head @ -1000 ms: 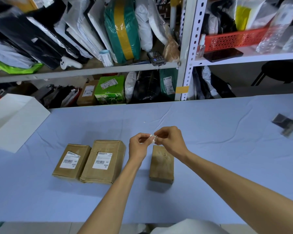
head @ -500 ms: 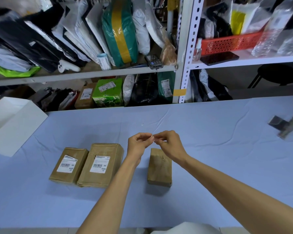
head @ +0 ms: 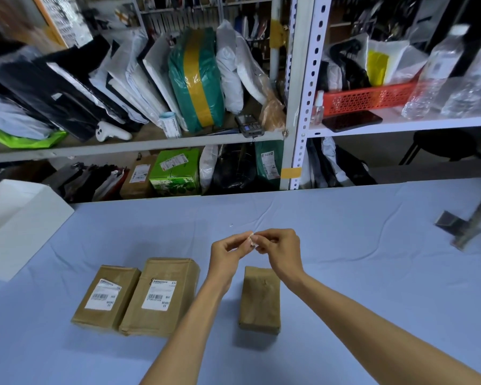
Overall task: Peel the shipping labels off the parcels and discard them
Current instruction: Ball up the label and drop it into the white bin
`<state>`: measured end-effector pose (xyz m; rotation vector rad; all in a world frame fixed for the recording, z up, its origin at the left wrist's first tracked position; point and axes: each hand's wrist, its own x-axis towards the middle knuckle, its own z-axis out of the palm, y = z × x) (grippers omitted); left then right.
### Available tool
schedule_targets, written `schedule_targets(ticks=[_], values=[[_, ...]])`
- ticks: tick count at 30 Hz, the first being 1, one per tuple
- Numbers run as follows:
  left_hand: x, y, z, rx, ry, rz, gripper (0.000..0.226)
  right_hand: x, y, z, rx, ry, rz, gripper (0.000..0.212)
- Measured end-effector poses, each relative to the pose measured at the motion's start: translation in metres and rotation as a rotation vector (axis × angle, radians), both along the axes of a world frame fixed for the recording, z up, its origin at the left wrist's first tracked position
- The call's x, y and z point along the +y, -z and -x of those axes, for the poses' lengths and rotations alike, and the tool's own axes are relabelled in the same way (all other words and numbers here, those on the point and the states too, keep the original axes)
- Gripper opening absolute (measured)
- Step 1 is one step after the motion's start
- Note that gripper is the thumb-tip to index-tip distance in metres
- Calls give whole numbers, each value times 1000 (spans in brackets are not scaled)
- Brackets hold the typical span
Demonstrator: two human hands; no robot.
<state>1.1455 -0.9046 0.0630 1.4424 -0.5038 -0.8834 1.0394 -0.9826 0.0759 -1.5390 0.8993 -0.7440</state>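
The label scrap, a small white crumpled piece, is held in the air between both hands. The left hand pinches one side between thumb and forefinger. The right hand is clamped on the other side, fingers curled. The scrap hangs just beyond the far end of the bare parcel, whose top face shows no label.

Well apart to the left, the middle parcel and the left parcel lie touching side by side on the bench, each bearing a white barcode label. A white box stands open at the far left. We judge it the likely discard point, though nothing confirms this.

Risks noted:
- The adhesive scrap may cling to the fingers on release and drop on the bench instead of being discarded.
- The two remaining labels may tear, or lift the brown wrapping, if pulled sharply from one corner.
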Motion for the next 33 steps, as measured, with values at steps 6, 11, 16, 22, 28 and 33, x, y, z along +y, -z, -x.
schedule_targets(ticks=[6, 11, 16, 22, 28, 33], values=[[-1, -2, 1, -96, -69, -22, 14, 2, -2, -4, 102, -85, 85, 24], [-4, -5, -6, -219, -71, -75, 13, 3, -2, -2, 109, -159, 103, 30], [-2, -8, -10, -267, -61, -101, 12, 0, -1, 0, 32, -88, 28, 22], [5, -7, -10, -178, -81, -108, 14, -1, -4, -2, 7, -103, -17, 10], [15, -15, -11, -18, -134, -69, 11, 3, -7, -9, 47, -141, 3, 9], [37, -19, -24, 105, -214, -29, 10, 14, -11, -33, 74, -219, 70, 8]])
